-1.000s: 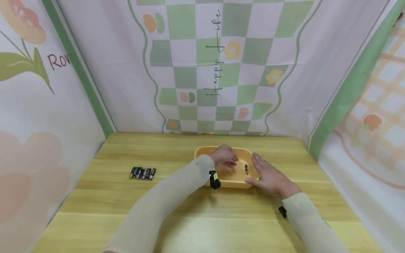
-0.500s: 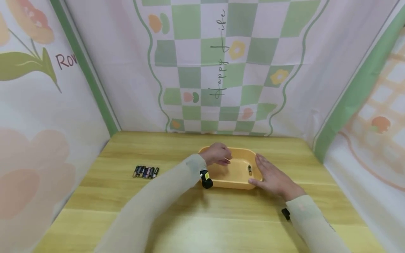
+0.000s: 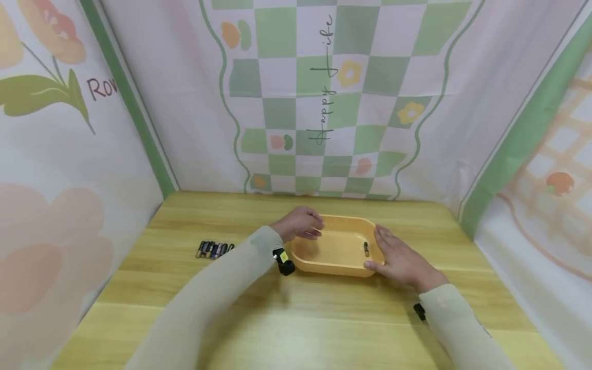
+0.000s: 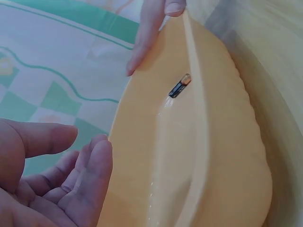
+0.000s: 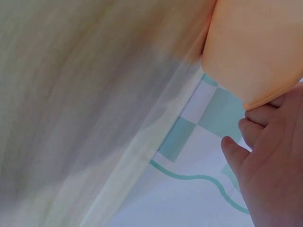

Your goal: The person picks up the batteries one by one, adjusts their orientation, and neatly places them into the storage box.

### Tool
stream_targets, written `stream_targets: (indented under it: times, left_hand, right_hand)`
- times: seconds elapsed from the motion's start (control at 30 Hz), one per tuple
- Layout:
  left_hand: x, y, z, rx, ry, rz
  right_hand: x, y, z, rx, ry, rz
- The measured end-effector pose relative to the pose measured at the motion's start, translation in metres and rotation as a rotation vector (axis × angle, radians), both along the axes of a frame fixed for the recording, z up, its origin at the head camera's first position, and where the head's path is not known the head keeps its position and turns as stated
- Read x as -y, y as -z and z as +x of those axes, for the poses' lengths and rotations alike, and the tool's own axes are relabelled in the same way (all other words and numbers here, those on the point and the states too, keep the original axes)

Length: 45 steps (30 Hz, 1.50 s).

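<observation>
A yellow plastic basin [image 3: 333, 264] stands on the table with a single small battery [image 3: 366, 249] lying in it near the right end. My left hand [image 3: 298, 223] is over the basin's left end. In the left wrist view this left hand [image 4: 61, 175] has loosely bent fingers, thumb apart from them, and nothing between. My right hand [image 3: 402, 257] holds the basin's right end, thumb at the front rim and fingers along the right rim. The right wrist view shows that hand's fingers [image 5: 253, 130] at the rim. Several batteries [image 3: 214, 250] lie in a row to the left.
The wooden table [image 3: 324, 318] ends at a printed cloth [image 3: 307, 108] hanging behind it, with more cloth on both sides. My left sleeve [image 3: 208, 288] passes close in front of the battery row and overlaps its right end in the head view.
My left hand has moved left from over the basin's middle to its left end. The right hand stays on the basin's right end, and the head view has shifted slightly.
</observation>
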State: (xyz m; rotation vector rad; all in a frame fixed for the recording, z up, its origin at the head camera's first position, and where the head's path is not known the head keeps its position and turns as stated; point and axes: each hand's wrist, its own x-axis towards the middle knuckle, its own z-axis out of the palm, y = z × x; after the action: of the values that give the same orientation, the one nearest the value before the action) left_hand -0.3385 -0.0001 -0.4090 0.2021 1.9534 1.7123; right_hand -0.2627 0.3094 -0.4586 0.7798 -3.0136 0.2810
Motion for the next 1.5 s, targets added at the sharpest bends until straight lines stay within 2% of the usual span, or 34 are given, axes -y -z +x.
stream_targets:
  times: [0.1, 0.37, 0.63, 0.83, 0.97, 1.13, 1.37, 1.5]
  left_hand:
    - [0.008, -0.001, 0.0, 0.004, -0.027, 0.022]
    - [0.024, -0.001, 0.0, 0.003, -0.046, 0.04]
    - [0.041, 0.002, 0.003, 0.005, -0.062, 0.04]
    - [0.057, -0.001, 0.004, -0.001, -0.079, 0.02]
    - [0.07, -0.001, 0.003, -0.002, -0.11, 0.009]
    - [0.088, 0.003, 0.003, 0.003, -0.139, 0.011]
    - [0.117, 0.011, 0.007, -0.039, -0.161, -0.022]
    - [0.134, 0.016, 0.009, -0.028, -0.173, -0.019]
  right_hand:
    - [-0.001, 0.0, 0.001, 0.009, 0.003, 0.008]
    - [-0.007, -0.002, 0.002, 0.016, 0.005, -0.005]
    - [-0.011, 0.0, 0.004, 0.011, 0.012, -0.016]
    - [-0.011, -0.001, 0.003, 0.03, 0.02, -0.031]
    - [-0.01, -0.001, 0.002, 0.03, 0.013, -0.045]
    - [-0.008, 0.0, 0.001, 0.021, 0.001, -0.065]
    - [-0.003, 0.001, 0.003, 0.027, 0.008, -0.076]
    - [-0.001, 0.002, 0.004, 0.031, 0.006, -0.078]
